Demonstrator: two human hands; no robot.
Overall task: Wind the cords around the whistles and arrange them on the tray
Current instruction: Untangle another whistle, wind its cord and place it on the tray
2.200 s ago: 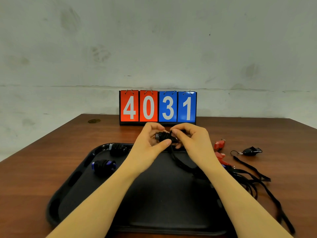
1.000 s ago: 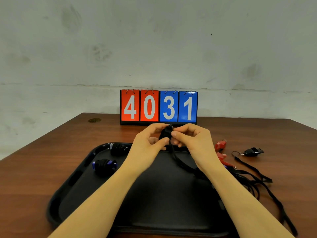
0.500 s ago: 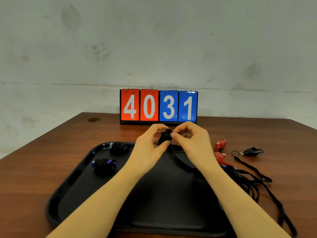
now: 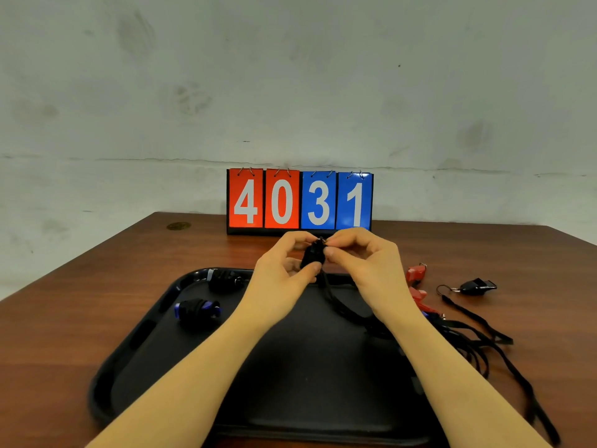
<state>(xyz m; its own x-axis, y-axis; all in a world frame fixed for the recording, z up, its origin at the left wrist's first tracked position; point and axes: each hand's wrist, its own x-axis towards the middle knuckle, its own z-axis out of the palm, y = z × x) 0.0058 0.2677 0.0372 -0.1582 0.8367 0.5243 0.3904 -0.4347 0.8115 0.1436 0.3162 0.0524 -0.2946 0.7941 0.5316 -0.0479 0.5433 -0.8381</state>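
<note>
The left hand (image 4: 284, 270) and right hand (image 4: 365, 263) are pinched on a small black plastic whistle (image 4: 312, 256), now turned upright above the black plastic tray (image 4: 135, 337), so winding of its trailing black cord (image 4: 342, 305) is judged unfinished.

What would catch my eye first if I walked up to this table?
Probably the red and blue flip scoreboard reading 4031, standing at the table's far edge against the grey wall. Just in front of it, the left hand and right hand hold a small black whistle above a big black plastic tray, its cord trailing down. Two wound whistles already lie in the tray's far left corner.
</note>
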